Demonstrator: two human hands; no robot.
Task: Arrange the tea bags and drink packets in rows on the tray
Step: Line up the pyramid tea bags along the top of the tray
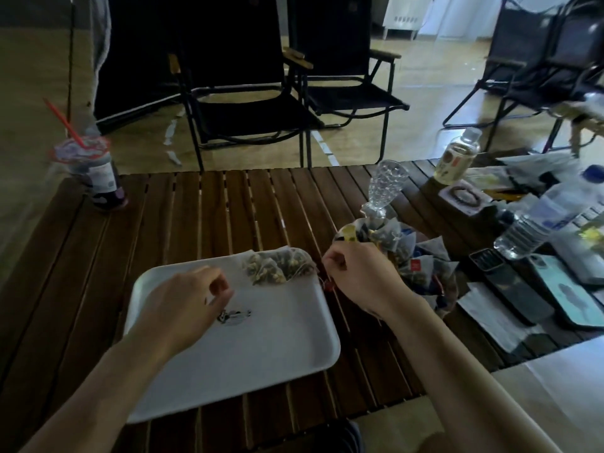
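Your forearms come in low from the bottom edge, and both hands are working up at the far end of the tray (pixel 261 371). Your left hand (pixel 186 302) hovers over the white surface with the fingers curled in, thumb and forefinger close together as if pinching a string or tag, though you can't tell from here whether anything is actually between them. Your right hand (pixel 356 273) sits just off the tray's right rim, fingers closed on a yellow packet (pixel 347 234) lifted out of the pile of tea bags (pixel 415 259) beside it. That pile makes sense where it is: it's your supply, within easy reach of the right hand, so the tray stays free for laying out.

On the tray, two or three mesh tea bags (pixel 277 268) lie in the far right corner, touching and partly overlapping, pale netting with greenish-yellow dried bits showing through. They look like the start of a top row. A small dark printed mark sits near the tray's middle; most of the surface is still bare, so you're early in the job.

Further out, a patterned glass (pixel 384 181) stands behind the pile on the slatted wooden table (pixel 202 217), phones (pixel 510 286) and bottles (pixel 523 227) crowd the right side, and a cup with a red straw (pixel 98 171) stands at the far left.
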